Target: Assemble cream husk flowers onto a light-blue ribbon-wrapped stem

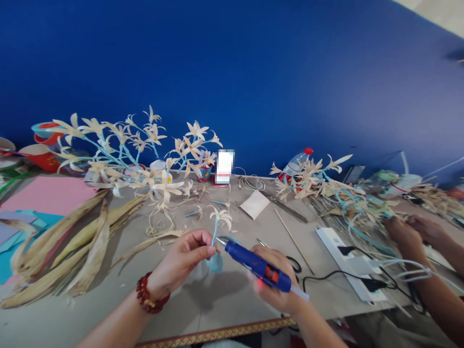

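Between the thumb and fingers of my left hand (194, 252) is the blue stem of a small handmade flower (220, 216) with pale, curled petals. The flower stands upright, and a light blue piece (215, 263) hangs below my fingertips. My right hand (273, 282) is wrapped round a blue hot glue gun (250, 258), with a clear glue stick (299, 293) poking out of its back end. The gun's nozzle points left and sits right by the stem; whether it touches cannot be made out. A red light glows near my right fingers.
Pale flower branches (123, 145) stand at the back left. Dried corn husks (68, 241) and pink paper (50, 194) lie left. Scissors (293, 264), a thin stick (295, 241) and a white power strip (348, 266) with cords are right. A co-worker's hands (409, 232) hold blue strips at far right.
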`<action>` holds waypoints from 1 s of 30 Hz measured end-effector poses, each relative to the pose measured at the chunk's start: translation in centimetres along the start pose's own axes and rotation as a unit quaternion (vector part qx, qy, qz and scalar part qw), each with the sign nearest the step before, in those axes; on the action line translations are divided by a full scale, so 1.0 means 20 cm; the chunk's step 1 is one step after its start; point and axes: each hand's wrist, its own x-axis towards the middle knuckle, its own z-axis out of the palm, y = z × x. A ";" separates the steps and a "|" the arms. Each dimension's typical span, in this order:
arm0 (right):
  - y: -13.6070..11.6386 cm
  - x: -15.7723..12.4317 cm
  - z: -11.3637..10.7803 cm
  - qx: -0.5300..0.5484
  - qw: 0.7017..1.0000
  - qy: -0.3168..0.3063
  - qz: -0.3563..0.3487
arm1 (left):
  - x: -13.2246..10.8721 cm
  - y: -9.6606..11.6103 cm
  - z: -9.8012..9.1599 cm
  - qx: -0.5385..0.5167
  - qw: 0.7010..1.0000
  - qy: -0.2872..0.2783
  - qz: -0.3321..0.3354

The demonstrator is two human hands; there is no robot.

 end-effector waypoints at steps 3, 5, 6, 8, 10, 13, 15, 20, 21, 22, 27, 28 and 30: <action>0.00 0.00 0.00 0.015 1.000 -0.027 -0.002 | 0.00 0.00 0.00 -0.008 1.000 0.000 0.001; -0.01 0.01 -0.01 0.021 0.999 -0.033 -0.002 | 0.00 0.00 0.00 -0.010 1.000 -0.002 0.000; -0.01 0.01 -0.01 0.022 0.999 -0.033 -0.002 | 0.00 0.00 0.00 -0.010 1.000 -0.001 -0.001; -0.01 0.01 -0.01 0.020 0.999 -0.030 0.002 | 0.00 0.00 0.00 -0.008 1.000 0.001 -0.002; -0.01 0.01 0.00 0.018 0.999 -0.031 0.004 | 0.00 0.00 0.00 -0.008 1.000 0.003 -0.003; -0.01 0.00 0.00 0.017 0.999 -0.031 0.002 | 0.00 0.00 0.00 -0.009 1.000 -0.004 -0.002; -0.01 0.00 0.00 0.014 1.000 -0.013 -0.001 | 0.00 0.00 0.00 -0.004 1.000 -0.006 0.001; -0.01 0.00 0.00 0.019 1.000 -0.022 -0.004 | 0.00 -0.01 0.00 0.028 0.999 0.011 0.016; -0.01 0.00 0.00 0.023 0.999 -0.036 -0.003 | 0.00 -0.01 0.00 0.035 0.999 0.015 0.019; -0.01 0.01 0.00 0.024 0.999 -0.046 -0.004 | 0.00 -0.01 0.00 0.044 0.999 0.018 0.023; -0.04 0.02 -0.02 0.002 0.999 -0.026 -0.030 | -0.01 0.01 0.01 0.118 0.991 0.038 0.047; -0.04 0.02 -0.03 -0.001 0.999 -0.020 -0.042 | -0.02 0.02 0.02 0.144 0.987 0.044 0.054; -0.05 0.01 -0.04 -0.014 0.998 -0.010 -0.059 | -0.03 0.03 0.03 0.218 0.971 0.060 0.081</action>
